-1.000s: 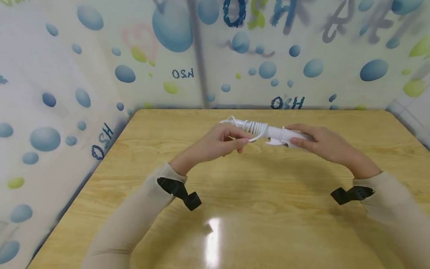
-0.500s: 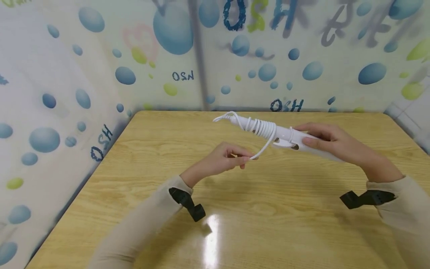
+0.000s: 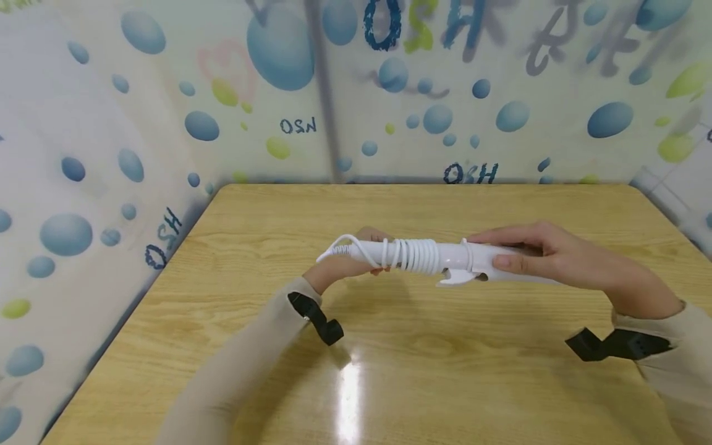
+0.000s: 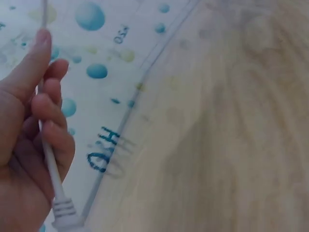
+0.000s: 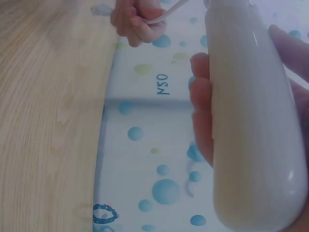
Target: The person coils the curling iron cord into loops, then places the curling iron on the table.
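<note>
A white curling iron (image 3: 453, 256) is held almost level above the table, its cord (image 3: 419, 256) wound in several turns around the handle. My right hand (image 3: 547, 259) grips the thick, round-ended part, thumb in front; the right wrist view shows fingers curled around this barrel (image 5: 253, 121). My left hand (image 4: 36, 116) pinches the loose cord between thumb and fingers, and the cord runs down through the palm to the white plug (image 4: 67, 220). In the head view the left hand is behind the iron and partly hidden by it. A small lever (image 3: 457, 277) sticks out below the iron.
The wooden table (image 3: 434, 371) extends under both hands, with a light reflection near its front. Behind and to the left, walls (image 3: 267, 148) patterned with blue drops border it. Black camera mounts (image 3: 319, 318) sit on both sleeves.
The left hand has passed from in front of the iron to behind it, taking the cord around. The iron has come lower and turned from slanted to nearly level, with the right hand keeping hold.
</note>
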The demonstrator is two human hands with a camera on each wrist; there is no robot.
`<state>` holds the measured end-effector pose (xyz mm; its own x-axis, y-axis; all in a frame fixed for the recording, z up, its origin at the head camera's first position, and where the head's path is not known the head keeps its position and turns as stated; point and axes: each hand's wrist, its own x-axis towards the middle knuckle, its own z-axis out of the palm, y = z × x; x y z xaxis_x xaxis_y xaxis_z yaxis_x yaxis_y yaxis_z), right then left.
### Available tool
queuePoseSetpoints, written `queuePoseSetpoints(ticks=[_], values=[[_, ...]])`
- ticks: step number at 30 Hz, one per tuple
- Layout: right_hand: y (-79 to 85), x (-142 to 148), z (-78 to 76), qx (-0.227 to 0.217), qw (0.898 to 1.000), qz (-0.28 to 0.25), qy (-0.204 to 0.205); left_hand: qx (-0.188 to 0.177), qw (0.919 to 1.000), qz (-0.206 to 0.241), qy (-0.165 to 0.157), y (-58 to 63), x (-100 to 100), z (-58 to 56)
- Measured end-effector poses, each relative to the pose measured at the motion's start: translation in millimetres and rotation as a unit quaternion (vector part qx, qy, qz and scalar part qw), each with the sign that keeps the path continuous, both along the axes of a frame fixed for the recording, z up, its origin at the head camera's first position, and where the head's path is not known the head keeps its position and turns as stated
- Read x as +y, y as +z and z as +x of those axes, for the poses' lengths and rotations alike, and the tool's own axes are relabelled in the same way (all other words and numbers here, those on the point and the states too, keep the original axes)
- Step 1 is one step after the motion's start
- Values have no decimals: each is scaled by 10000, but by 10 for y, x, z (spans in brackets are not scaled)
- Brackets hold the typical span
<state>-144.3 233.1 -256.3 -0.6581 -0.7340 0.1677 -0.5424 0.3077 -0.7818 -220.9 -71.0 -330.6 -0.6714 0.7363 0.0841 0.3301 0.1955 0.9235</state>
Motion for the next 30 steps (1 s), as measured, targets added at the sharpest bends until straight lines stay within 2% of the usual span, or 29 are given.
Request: queuePoseSetpoints(ticks=[1,4,6,9,13,16,21,23,26,30], values=[[10,0,20,-33,10000,60,-19,36,9992,333,-199,13,-20,-29],[25,1,67,-95,9998,144,29,-72,9952,628,-744,45,-81,-94],[26,3,87,-125,9998,145,67,-175,9926,503,-1090,59,-109,-150],[32,12,105,-121,9997,173,119,-47,9907,103,-1359,100,-128,-228],[48,35,113,1,9992,225,337,117,9909,-405,-1282,174,-168,-297],[59,46,117,107,9980,377,494,94,9899,-663,-1253,239,-236,-314],[48,26,113,-14,9942,735,783,-182,9789,-1195,-1647,389,-345,-297],[33,-4,99,-66,9923,809,940,-254,9754,-1379,-1703,462,-356,-277],[23,-48,70,-34,9899,983,1025,-96,9765,-1459,-1581,588,-302,-257],[22,-113,14,-99,9871,1292,936,270,9823,-1242,-1378,753,-177,-203]])
